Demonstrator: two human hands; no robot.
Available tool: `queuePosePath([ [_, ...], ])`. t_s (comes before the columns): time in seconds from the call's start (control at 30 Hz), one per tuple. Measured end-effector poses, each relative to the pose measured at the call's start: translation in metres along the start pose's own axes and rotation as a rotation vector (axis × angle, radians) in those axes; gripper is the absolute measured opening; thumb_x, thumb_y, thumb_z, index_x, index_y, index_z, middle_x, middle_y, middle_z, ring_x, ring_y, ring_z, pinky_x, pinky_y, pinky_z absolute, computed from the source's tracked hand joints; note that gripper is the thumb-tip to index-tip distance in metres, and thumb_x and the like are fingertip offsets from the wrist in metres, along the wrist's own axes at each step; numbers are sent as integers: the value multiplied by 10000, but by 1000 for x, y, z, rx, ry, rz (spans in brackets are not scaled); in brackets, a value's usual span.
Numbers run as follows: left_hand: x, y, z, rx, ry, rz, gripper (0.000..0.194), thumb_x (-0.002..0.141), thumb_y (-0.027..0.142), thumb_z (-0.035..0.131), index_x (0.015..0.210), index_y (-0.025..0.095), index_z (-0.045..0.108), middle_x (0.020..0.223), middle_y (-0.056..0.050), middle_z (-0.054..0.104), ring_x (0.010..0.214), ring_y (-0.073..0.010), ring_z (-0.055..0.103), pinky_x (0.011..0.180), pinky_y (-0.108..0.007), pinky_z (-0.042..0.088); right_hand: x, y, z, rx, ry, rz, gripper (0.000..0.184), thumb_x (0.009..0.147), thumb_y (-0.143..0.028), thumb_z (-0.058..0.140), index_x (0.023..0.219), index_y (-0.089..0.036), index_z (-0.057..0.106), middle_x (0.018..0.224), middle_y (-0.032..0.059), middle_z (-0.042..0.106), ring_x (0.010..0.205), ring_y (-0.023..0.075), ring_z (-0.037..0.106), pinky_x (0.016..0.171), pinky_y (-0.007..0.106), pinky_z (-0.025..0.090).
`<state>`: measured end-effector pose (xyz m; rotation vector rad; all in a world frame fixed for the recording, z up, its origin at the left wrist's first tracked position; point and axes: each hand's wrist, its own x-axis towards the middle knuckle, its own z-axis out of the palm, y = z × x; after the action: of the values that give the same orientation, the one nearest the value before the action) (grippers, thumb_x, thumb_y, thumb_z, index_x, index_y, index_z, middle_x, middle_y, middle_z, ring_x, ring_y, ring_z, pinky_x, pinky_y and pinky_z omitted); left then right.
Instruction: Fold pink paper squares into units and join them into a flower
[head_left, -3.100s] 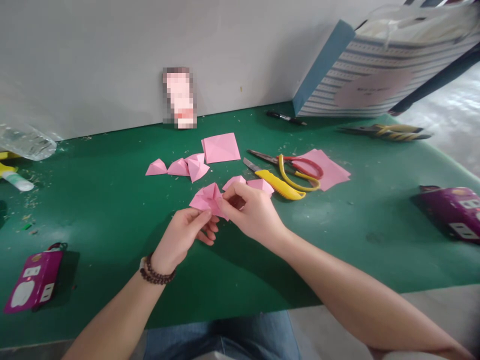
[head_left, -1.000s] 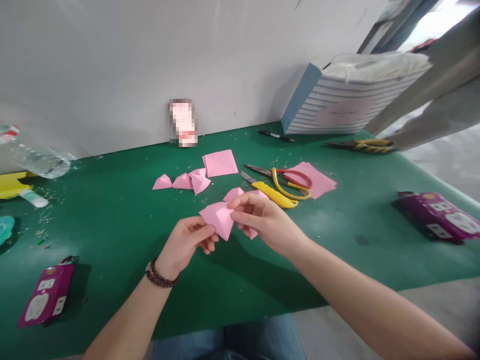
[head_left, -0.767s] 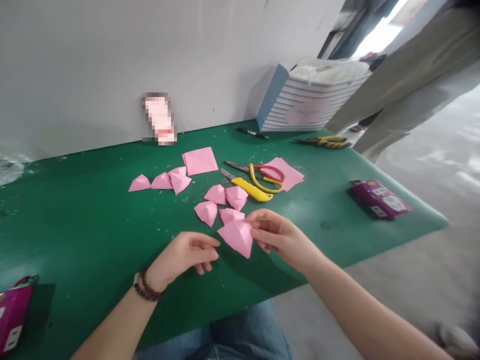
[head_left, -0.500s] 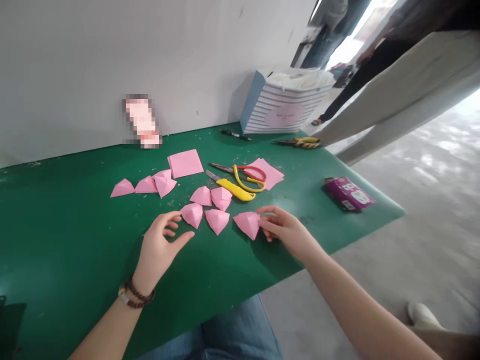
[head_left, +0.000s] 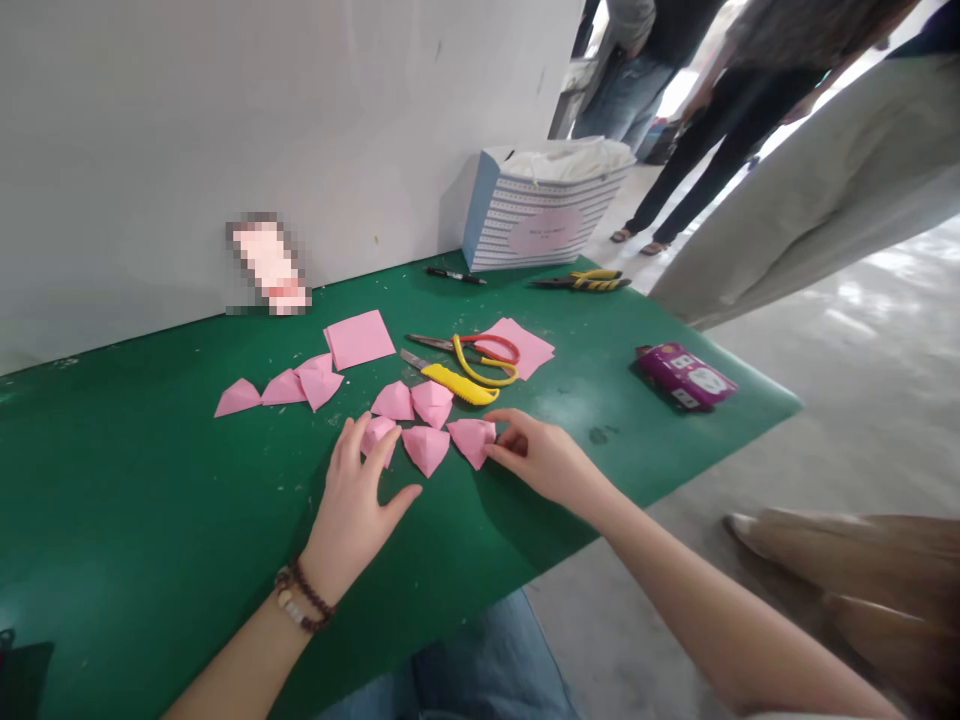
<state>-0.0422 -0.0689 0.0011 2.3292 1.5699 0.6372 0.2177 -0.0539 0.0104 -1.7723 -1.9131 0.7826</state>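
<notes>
Between thumb and fingers of my right hand (head_left: 536, 455) is the edge of a folded pink paper piece (head_left: 471, 440), low over or on the table. My left hand (head_left: 364, 495), with a beaded bracelet at the wrist, has its fingers spread and partly covers another folded pink piece (head_left: 379, 437); whether it touches that piece I cannot tell. Just right of it sits a similar pointed piece (head_left: 426, 450). Behind these are two more, a folded piece (head_left: 393, 401) and its neighbour (head_left: 433, 403). A further row of folded pieces (head_left: 283, 388) lies to the left.
Scissors (head_left: 480, 355) and a yellow utility knife (head_left: 459, 383) lie behind the pieces. Flat pink sheets (head_left: 360, 340) are near them. Pliers (head_left: 581, 281), a pen (head_left: 456, 275), a paper bag (head_left: 544, 215) and a purple packet (head_left: 684, 376) are farther off. People stand at right.
My left hand has moved right and forward over the leftmost near piece. My right hand has brought its pink piece left, closer to the middle one. The camera view has shifted somewhat.
</notes>
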Motion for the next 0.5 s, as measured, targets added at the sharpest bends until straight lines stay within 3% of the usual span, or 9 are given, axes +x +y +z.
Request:
queuePosePath([
  [0.27, 16, -3, 3, -35, 0, -39, 544, 794, 359, 674, 1282, 213, 483, 1431, -150, 385, 1363, -355, 340, 1070, -522, 380, 8, -16, 12, 40, -46, -35, 276, 803, -257, 606, 1075, -221, 629, 784, 8, 726, 643, 158, 666, 590, 256, 487],
  [0.4, 18, -2, 7, -37, 12, -22, 449, 800, 341, 659, 1208, 198, 540, 1424, -142, 394, 1376, -356, 311, 1081, -518, 362, 11, -15, 20, 35, -14, -77, 274, 794, -254, 614, 1066, -238, 639, 767, 1, 722, 623, 157, 665, 570, 246, 478],
  [0.5, 19, -1, 7, -49, 12, -25, 460, 785, 333, 674, 1205, 194, 548, 1420, -139, 398, 1378, -352, 306, 1084, -507, 361, 12, -16, 13, -18, 2, -111, 273, 782, -265, 626, 1053, -239, 643, 679, -21, 691, 552, 147, 636, 509, 228, 439],
])
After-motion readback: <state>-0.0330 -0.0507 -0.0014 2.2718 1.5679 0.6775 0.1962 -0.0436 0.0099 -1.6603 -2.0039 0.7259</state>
